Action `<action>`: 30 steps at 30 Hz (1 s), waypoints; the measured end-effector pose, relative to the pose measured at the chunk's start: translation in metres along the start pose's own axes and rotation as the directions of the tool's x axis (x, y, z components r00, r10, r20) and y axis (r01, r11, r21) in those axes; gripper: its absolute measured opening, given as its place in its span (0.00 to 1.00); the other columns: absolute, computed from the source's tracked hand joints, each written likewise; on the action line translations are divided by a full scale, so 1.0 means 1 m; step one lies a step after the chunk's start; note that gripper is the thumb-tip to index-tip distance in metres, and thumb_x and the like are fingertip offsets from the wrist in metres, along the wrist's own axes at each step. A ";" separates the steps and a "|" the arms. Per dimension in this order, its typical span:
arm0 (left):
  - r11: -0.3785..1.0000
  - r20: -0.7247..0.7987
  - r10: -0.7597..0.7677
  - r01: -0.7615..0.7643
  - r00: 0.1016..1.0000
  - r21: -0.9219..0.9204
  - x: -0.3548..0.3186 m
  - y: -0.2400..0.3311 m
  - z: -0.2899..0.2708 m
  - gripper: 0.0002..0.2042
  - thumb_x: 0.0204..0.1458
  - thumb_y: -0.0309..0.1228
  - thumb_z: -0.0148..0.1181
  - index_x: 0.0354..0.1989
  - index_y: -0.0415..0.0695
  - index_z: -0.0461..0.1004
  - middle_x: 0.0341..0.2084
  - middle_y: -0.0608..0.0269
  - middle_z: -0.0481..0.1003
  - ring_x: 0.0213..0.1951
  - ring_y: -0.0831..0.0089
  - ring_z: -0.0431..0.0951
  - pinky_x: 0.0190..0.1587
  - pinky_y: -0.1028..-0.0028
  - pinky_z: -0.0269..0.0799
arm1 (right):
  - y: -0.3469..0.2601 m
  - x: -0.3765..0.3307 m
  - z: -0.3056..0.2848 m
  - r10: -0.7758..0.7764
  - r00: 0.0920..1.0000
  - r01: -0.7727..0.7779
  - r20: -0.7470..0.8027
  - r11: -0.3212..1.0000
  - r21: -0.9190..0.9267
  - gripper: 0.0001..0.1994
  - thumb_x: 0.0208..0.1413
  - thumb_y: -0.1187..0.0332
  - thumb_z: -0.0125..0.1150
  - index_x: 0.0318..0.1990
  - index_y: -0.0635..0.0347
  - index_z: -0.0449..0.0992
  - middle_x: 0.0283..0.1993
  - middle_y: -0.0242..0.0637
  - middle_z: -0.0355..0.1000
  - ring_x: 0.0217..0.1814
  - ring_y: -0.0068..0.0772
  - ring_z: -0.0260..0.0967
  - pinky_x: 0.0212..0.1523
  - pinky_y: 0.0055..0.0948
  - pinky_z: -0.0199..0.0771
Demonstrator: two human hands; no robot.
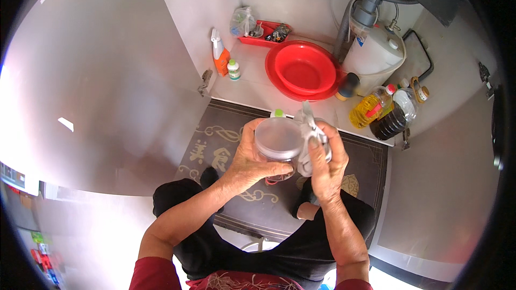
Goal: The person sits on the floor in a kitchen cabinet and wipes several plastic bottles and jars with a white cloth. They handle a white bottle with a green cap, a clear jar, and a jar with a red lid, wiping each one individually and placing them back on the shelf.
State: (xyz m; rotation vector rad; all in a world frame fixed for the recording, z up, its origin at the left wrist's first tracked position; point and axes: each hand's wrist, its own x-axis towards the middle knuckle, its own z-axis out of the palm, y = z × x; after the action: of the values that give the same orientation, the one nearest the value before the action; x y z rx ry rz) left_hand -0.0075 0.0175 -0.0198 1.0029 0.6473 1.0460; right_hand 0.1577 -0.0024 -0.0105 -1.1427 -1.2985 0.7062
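Observation:
In front of the open cabinet, my left hand (246,162) is closed around a clear plastic jar (278,135) with a frosted round lid. Something dark shows low in the jar, too unclear to name. A crumpled grey-white cloth (307,147) is gripped in my right hand (329,167), against the jar's right side. Just behind the jar, a green cap (278,113) peeks out; most of what it belongs to is hidden.
Inside the cabinet are stacked red basins (305,70), a red tray (263,35), an orange spray bottle (220,56), a small green-capped bottle (234,70), a white tank (373,53), a yellow oil bottle (371,108) and a dark-liquid jug (389,122). Cabinet doors (107,91) flank me; a dark mat (247,204) lies below.

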 end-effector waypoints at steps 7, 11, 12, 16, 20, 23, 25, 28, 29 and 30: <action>0.990 -0.097 -0.005 -0.009 0.995 -0.142 0.003 -0.004 -0.009 0.40 0.36 0.16 0.67 0.58 0.49 0.50 0.53 0.60 0.61 0.56 0.69 0.64 0.56 0.65 0.67 | -0.008 -0.021 0.013 -0.486 0.846 0.530 0.218 0.728 -0.435 0.21 0.41 0.73 0.64 0.47 0.57 0.71 0.48 0.44 0.62 0.45 0.45 0.62 0.42 0.39 0.66; 0.985 -0.035 -0.003 -0.003 0.999 -0.172 0.003 -0.004 -0.012 0.40 0.35 0.17 0.69 0.58 0.49 0.54 0.53 0.63 0.63 0.57 0.70 0.63 0.60 0.64 0.61 | 0.005 -0.008 0.003 -0.338 0.938 0.347 0.081 0.908 -0.233 0.16 0.47 0.73 0.58 0.46 0.59 0.71 0.46 0.45 0.65 0.45 0.47 0.65 0.44 0.37 0.68; 0.984 -0.013 -0.032 0.029 0.999 -0.174 0.002 -0.002 -0.011 0.40 0.34 0.17 0.69 0.58 0.49 0.54 0.53 0.63 0.63 0.57 0.70 0.63 0.60 0.64 0.61 | 0.003 -0.004 -0.001 -0.191 0.979 0.199 0.077 0.972 -0.128 0.14 0.50 0.73 0.55 0.46 0.61 0.70 0.44 0.46 0.67 0.46 0.45 0.67 0.46 0.34 0.67; 0.986 0.061 -0.005 0.015 0.998 -0.166 0.002 -0.003 -0.008 0.44 0.31 0.16 0.65 0.62 0.49 0.52 0.56 0.61 0.61 0.58 0.66 0.64 0.59 0.62 0.62 | 0.015 0.008 -0.012 0.326 0.931 -0.365 0.166 0.857 0.363 0.13 0.56 0.70 0.57 0.48 0.62 0.71 0.35 0.26 0.71 0.36 0.13 0.63 0.40 0.18 0.67; 0.984 0.014 -0.011 0.014 1.000 -0.180 0.003 -0.004 -0.010 0.44 0.35 0.19 0.64 0.64 0.49 0.48 0.58 0.60 0.59 0.58 0.64 0.64 0.56 0.61 0.65 | 0.017 0.005 -0.007 0.255 0.959 -0.284 0.127 0.897 0.340 0.13 0.54 0.72 0.58 0.48 0.62 0.71 0.39 0.30 0.70 0.39 0.18 0.64 0.43 0.21 0.66; 0.994 0.043 -0.047 0.051 0.998 -0.096 0.004 -0.002 -0.014 0.42 0.40 0.24 0.64 0.65 0.51 0.46 0.59 0.61 0.58 0.59 0.65 0.61 0.54 0.60 0.67 | 0.010 -0.003 -0.004 0.137 0.991 -0.135 0.003 0.972 0.191 0.13 0.53 0.74 0.56 0.47 0.64 0.71 0.43 0.37 0.69 0.44 0.24 0.64 0.46 0.24 0.65; 0.997 0.093 -0.028 0.034 0.995 -0.066 0.003 0.000 -0.014 0.38 0.47 0.31 0.60 0.66 0.51 0.45 0.59 0.59 0.57 0.59 0.64 0.62 0.51 0.57 0.69 | 0.008 -0.005 -0.005 -0.183 0.982 0.182 -0.044 0.983 -0.020 0.13 0.50 0.75 0.55 0.45 0.64 0.70 0.46 0.46 0.67 0.46 0.40 0.67 0.48 0.31 0.66; 0.987 0.037 -0.141 0.144 0.989 -0.070 -0.002 0.007 -0.008 0.37 0.51 0.45 0.55 0.66 0.47 0.45 0.60 0.55 0.57 0.60 0.62 0.61 0.52 0.52 0.68 | 0.004 -0.012 -0.004 -0.392 0.919 0.386 0.038 0.878 -0.282 0.16 0.44 0.76 0.58 0.45 0.61 0.71 0.45 0.47 0.65 0.44 0.49 0.66 0.43 0.38 0.69; 0.970 0.097 -0.170 0.184 0.981 -0.161 -0.005 0.007 -0.017 0.36 0.52 0.46 0.54 0.65 0.48 0.46 0.59 0.55 0.57 0.59 0.62 0.61 0.51 0.53 0.68 | 0.004 -0.014 0.003 -0.517 0.852 0.512 0.082 0.789 -0.340 0.19 0.39 0.76 0.61 0.44 0.58 0.72 0.45 0.46 0.64 0.42 0.47 0.65 0.39 0.40 0.69; 0.940 0.165 -0.195 0.233 0.967 -0.250 -0.007 0.003 -0.030 0.35 0.53 0.47 0.53 0.65 0.48 0.46 0.59 0.55 0.58 0.59 0.62 0.61 0.51 0.53 0.69 | 0.002 -0.018 0.008 -0.578 0.805 0.578 0.132 0.716 -0.392 0.20 0.37 0.76 0.62 0.43 0.57 0.73 0.45 0.45 0.64 0.41 0.46 0.64 0.37 0.39 0.68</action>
State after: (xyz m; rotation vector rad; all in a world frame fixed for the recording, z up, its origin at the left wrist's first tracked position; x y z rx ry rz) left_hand -0.0360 0.0223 -0.0295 0.7421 0.4743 0.8371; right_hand 0.1474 -0.0167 -0.0199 -0.9670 -1.7468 -0.0532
